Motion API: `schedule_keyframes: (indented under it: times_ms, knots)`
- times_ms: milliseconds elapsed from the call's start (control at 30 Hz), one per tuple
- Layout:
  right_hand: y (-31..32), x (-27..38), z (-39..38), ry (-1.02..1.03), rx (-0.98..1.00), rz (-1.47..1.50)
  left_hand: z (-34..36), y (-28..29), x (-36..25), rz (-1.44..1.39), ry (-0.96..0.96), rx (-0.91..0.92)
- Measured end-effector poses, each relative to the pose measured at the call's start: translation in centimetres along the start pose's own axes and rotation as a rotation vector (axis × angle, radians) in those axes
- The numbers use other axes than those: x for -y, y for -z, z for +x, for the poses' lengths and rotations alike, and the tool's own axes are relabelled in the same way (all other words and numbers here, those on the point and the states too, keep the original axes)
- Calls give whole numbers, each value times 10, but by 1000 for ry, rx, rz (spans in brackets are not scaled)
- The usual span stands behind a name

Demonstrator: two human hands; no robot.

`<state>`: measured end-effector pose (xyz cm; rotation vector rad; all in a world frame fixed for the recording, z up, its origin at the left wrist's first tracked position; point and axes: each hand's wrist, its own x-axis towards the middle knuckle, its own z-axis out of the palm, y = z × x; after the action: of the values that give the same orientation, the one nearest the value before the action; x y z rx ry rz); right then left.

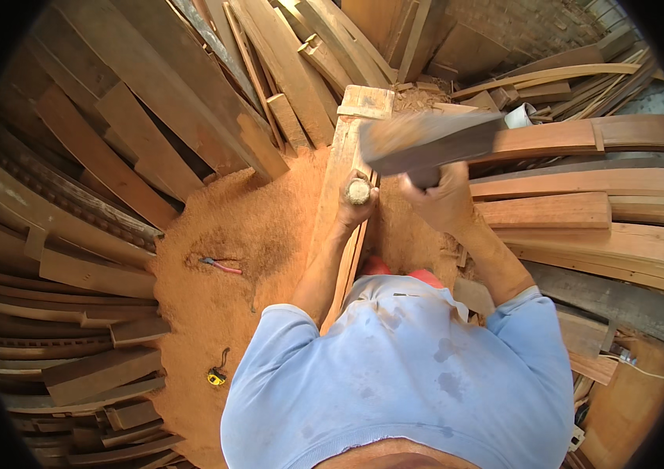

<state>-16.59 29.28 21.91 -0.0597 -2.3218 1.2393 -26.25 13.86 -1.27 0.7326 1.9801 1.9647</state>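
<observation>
My left hand (pixel 354 205) grips a round wooden-handled chisel (pixel 358 191) held upright on a long pale wooden plank (pixel 340 168) that runs away from me over the sawdust. My right hand (pixel 443 199) is shut on a big wooden mallet block (pixel 426 139), raised and blurred just above and to the right of the chisel's top. A short wooden block (pixel 365 102) lies across the plank's far end.
Orange sawdust (pixel 230 266) covers the floor to the left, with a red-handled tool (pixel 221 266) and a yellow tape measure (pixel 216 378) lying on it. Stacked curved boards (pixel 74 258) crowd the left; flat planks (pixel 582 211) pile on the right and back.
</observation>
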Motion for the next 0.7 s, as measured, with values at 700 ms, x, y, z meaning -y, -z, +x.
schedule_keyframes:
  times_ms: [700]
  knots:
    - [-82,-93,53,-586,823,13,-184,19,20,848,636,-131]
